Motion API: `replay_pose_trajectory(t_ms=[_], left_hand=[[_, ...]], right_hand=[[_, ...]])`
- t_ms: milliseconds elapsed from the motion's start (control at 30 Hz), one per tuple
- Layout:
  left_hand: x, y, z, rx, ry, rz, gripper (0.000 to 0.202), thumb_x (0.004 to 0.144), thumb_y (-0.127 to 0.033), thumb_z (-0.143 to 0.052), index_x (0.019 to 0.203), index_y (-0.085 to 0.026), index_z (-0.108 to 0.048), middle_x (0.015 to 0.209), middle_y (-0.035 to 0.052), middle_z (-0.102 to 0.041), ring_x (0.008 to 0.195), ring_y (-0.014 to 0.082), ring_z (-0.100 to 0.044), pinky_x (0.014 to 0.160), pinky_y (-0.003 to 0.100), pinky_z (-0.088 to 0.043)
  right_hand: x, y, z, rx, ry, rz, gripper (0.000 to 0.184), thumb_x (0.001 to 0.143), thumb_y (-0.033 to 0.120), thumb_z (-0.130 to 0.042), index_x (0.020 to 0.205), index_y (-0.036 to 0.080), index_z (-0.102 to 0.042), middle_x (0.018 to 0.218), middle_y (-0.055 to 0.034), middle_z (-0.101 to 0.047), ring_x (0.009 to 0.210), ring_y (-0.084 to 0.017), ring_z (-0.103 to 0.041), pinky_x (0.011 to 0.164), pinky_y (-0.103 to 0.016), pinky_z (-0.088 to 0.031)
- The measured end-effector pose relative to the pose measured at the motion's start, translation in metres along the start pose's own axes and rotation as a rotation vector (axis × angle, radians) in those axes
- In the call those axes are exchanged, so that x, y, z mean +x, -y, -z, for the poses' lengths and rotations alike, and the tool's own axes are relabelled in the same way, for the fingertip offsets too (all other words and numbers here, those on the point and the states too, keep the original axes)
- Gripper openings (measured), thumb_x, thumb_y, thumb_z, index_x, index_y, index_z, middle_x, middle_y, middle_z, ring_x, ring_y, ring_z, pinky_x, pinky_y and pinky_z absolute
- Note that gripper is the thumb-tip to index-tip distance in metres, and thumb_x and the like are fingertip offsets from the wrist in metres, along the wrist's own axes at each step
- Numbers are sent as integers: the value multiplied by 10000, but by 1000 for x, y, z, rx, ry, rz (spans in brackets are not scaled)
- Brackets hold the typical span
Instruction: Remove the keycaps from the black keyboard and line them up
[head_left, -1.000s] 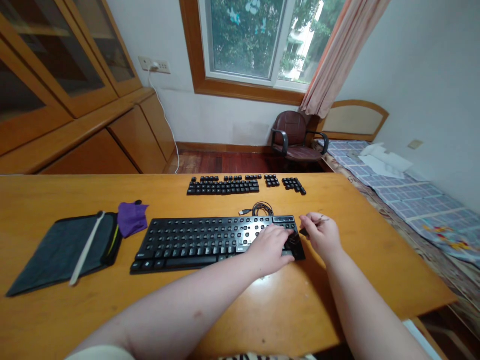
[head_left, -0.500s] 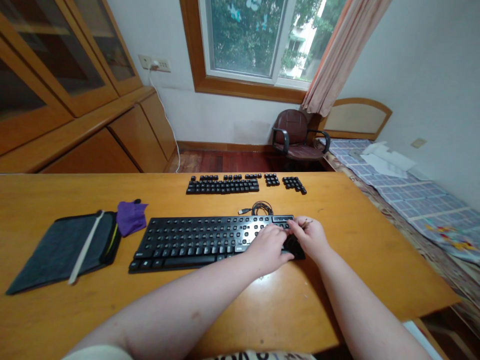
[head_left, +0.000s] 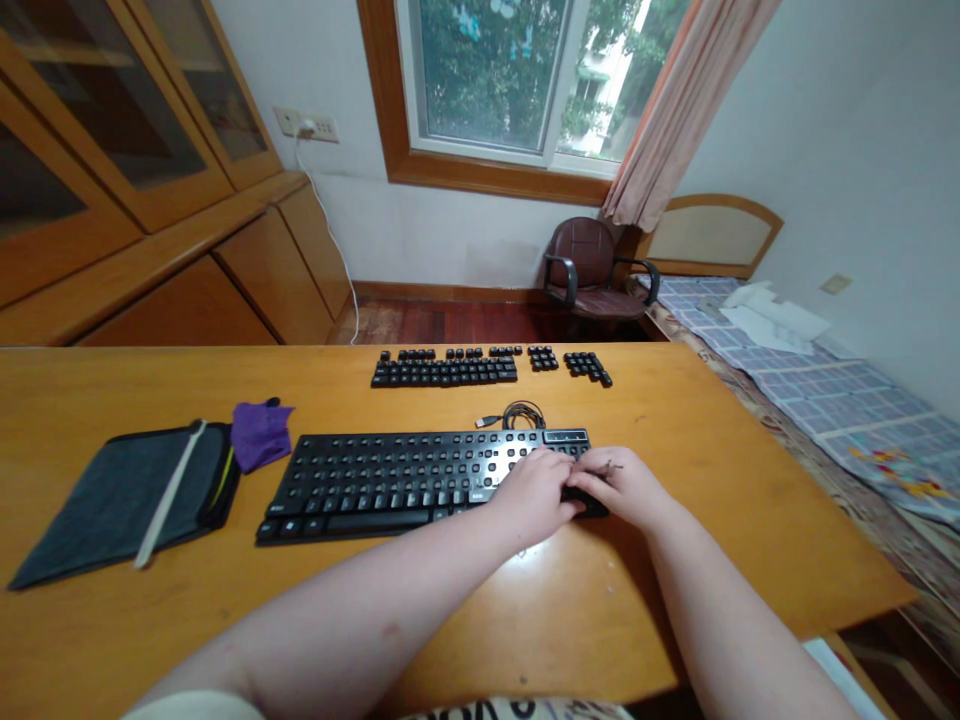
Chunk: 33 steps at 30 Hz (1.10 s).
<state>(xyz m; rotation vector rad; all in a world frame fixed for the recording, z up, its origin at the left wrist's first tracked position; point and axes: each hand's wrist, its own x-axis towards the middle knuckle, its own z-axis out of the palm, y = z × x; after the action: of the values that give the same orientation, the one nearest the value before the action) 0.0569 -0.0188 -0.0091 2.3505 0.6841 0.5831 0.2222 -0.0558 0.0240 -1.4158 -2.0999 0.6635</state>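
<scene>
A black keyboard lies on the wooden table, with many of its keycaps off so the small switch posts show. My left hand rests on its right part, fingers bent over the number pad area and thumb at the front edge. Close against those fingertips, my right hand is closed in a pinch around a thin, dark, wire-like tool, whose end sticks out above the knuckles. The working end of the tool is hidden by my fingers. Removed keycaps stand in rows behind the keyboard.
Behind the keyboard lies its coiled cable with a USB plug. To the left are a grey zip pouch, a pale stick across it and a purple cloth bag. A chair and a bed stand beyond the table.
My right hand has come down and toward me, from the upper right corner of the keyboard to lower on the number pad area. My left hand stays nearly in place.
</scene>
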Motion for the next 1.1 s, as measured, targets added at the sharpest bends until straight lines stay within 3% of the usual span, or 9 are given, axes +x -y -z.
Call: replay_pose_trajectory(t_ms=[133,400,833,1000,1100], left_hand=[[1,1,-2,-1,1,27,347,678,-279,-710,1002,-207,-609,1058,50,-631,1023,248,-530,993,417,-344],[1,0,1,-19,7,43,347,693,-294,-693,1026,-222,-625,1070,49,-623,1016,253,-528,985,413,-362],[0,5,-5,-17,-18,33,351,677,-312,-714,1008,-223,-642,1050,47,-625,986,250,-527,922,379,-408],[0,6,-5,21,0,7,385,671,-326,-721,1032,-225,-635,1098,45,-612,1023,255,-522,936,383,-399],[0,3,-2,21,9,18,402,669,-331,-724,1043,-221,-628,1112,55,-607,1037,258,-521,940,384,-392]], right_hand=[[-2,5,-7,-113,-107,-81,384,887,346,-429,603,176,-623,550,-23,-598,536,-127,-544,528,-224,-401],[-4,9,-20,-195,-279,-154,397,885,353,-427,553,186,-567,513,-15,-584,516,-132,-563,527,-226,-411],[-5,14,-19,-255,-273,-38,366,878,323,-430,585,202,-612,523,-24,-604,486,-128,-544,516,-236,-423],[-11,18,-8,-161,-494,-141,405,861,337,-480,494,188,-566,443,-11,-542,429,-117,-507,460,-229,-390],[-11,15,-4,-80,-534,-209,421,854,369,-491,486,179,-567,413,-4,-516,399,-114,-485,430,-228,-373]])
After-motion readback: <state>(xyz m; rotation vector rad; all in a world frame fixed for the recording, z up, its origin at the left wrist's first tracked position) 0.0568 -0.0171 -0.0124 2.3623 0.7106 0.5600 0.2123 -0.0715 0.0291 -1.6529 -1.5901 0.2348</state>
